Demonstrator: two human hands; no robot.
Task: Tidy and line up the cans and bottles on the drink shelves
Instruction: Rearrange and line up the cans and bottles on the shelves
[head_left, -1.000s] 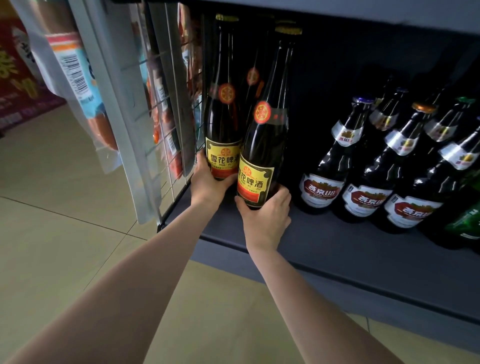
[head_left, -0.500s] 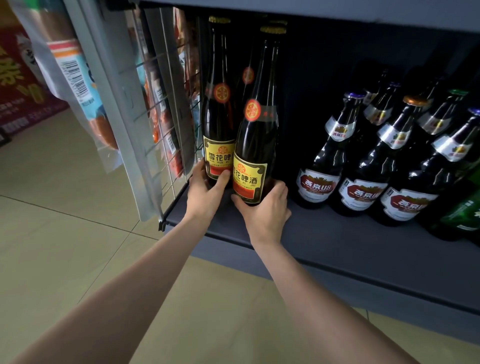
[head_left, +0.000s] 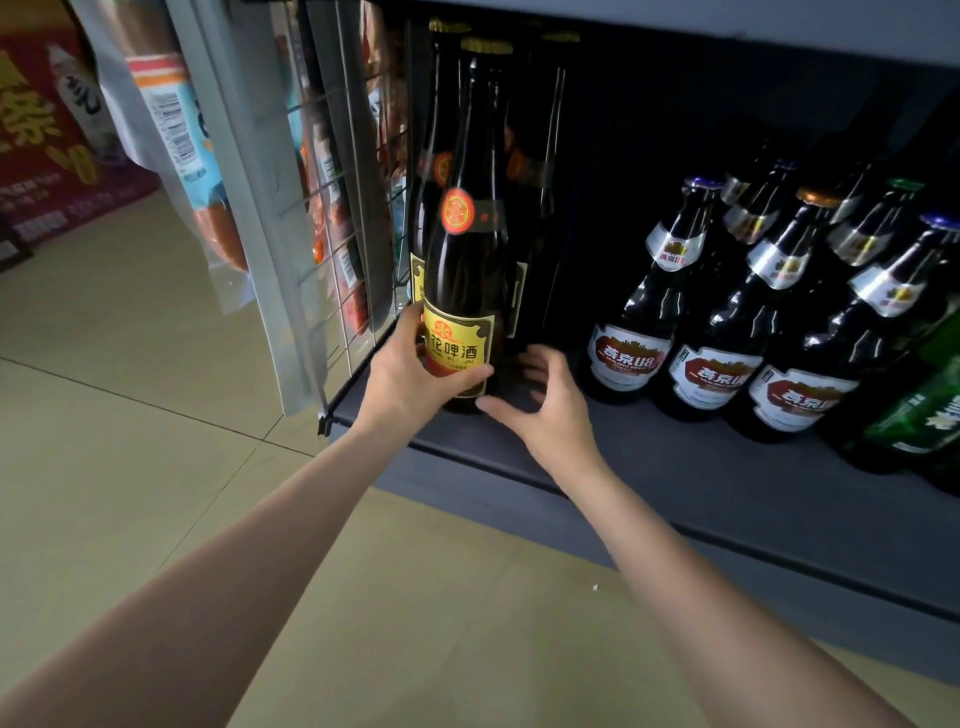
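A tall dark bottle with a yellow label (head_left: 470, 249) stands upright at the left front of the dark grey shelf (head_left: 675, 467). My left hand (head_left: 410, 374) is wrapped around its lower label. My right hand (head_left: 540, 400) hovers just right of the bottle's base, fingers spread, holding nothing. Two more tall dark bottles stand behind it, one at the left (head_left: 434, 171) and one at the right (head_left: 543, 208), both partly hidden.
Several shorter brown bottles with red and white labels (head_left: 639, 317) stand in rows to the right, then green bottles (head_left: 914, 421) at the far right edge. A wire rack with hanging snack packets (head_left: 332, 208) borders the shelf's left end. Tiled floor lies below.
My right hand has let go of the front bottle and opened beside it. My left hand has shifted from the rear bottle onto the front bottle, which now stands further left.
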